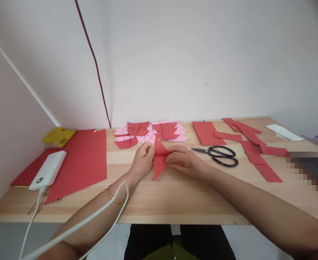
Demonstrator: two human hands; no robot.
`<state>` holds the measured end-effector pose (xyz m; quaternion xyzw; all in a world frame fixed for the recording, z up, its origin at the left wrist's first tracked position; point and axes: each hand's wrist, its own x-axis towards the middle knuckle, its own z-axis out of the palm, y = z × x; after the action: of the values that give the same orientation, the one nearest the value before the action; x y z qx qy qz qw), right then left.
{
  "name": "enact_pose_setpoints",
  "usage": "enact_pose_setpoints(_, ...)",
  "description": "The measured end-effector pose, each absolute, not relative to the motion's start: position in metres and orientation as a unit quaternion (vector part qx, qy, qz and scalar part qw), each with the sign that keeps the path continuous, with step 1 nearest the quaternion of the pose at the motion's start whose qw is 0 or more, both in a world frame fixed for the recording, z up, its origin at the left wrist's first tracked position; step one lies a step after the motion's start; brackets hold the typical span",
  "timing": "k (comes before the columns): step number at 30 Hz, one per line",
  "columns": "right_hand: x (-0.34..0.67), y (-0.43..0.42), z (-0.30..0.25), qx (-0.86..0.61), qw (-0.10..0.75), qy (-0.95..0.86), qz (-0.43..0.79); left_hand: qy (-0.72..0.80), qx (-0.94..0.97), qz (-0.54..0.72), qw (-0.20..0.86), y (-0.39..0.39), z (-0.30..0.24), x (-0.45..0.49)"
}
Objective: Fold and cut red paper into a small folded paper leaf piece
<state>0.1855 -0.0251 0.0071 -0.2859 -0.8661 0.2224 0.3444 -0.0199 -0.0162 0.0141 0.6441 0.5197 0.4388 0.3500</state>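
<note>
A folded piece of red paper (160, 159) with pointed ends is held up above the middle of the wooden table. My left hand (144, 157) pinches its left edge between thumb and fingers. At its right side, my right hand (184, 160) has its fingers curled around the paper's edge and touches it. Behind my hands lie several folded red paper pieces (137, 129) among pink paper pieces (148, 135). Black-handled scissors (215, 153) rest on the table to the right of my right hand.
Red paper sheets (85, 162) lie at the left, with a white power bank (49, 169) and a yellow packet (59, 136) on them. A white cable (94, 213) crosses my left arm. A red rectangle (207, 133) and red strips (262, 162) lie right. The wall (202, 65) stands behind.
</note>
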Motion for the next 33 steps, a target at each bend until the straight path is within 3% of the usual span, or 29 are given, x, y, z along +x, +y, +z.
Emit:
enact_pose_setpoints(4,0.185,-0.031,0.018,-0.293,0.319,-0.838,0.333,0.500,0.679,0.414,0.344,-0.019,0.018,-0.020)
enact_pose_setpoints(8,0.183,-0.036,0.024,-0.329,0.288,-0.795,0.421,0.447,0.632,0.412,0.481,-0.020,0.019,-0.018)
enact_pose_setpoints(12,0.179,-0.034,0.019,-0.381,0.351,-0.763,0.387,0.364,0.472,0.454,0.661,-0.019,0.016,-0.014)
enact_pose_setpoints(15,0.178,-0.028,0.013,-0.435,0.426,-0.729,0.313,0.288,0.453,0.439,0.720,-0.022,0.015,-0.010)
enact_pose_setpoints(18,0.177,-0.027,0.011,-0.449,0.437,-0.731,0.271,0.260,0.470,0.419,0.732,-0.027,0.015,-0.005)
enact_pose_setpoints(24,0.171,-0.034,0.007,-0.381,0.355,-0.817,0.247,0.369,0.414,0.472,0.686,-0.029,0.011,0.002)
enact_pose_setpoints(29,0.171,-0.034,0.004,-0.357,0.345,-0.836,0.232,0.407,0.373,0.521,0.651,-0.027,0.008,0.002)
enact_pose_setpoints(33,0.174,-0.033,0.005,-0.367,0.364,-0.850,0.103,0.402,0.374,0.543,0.635,-0.024,0.005,0.000)
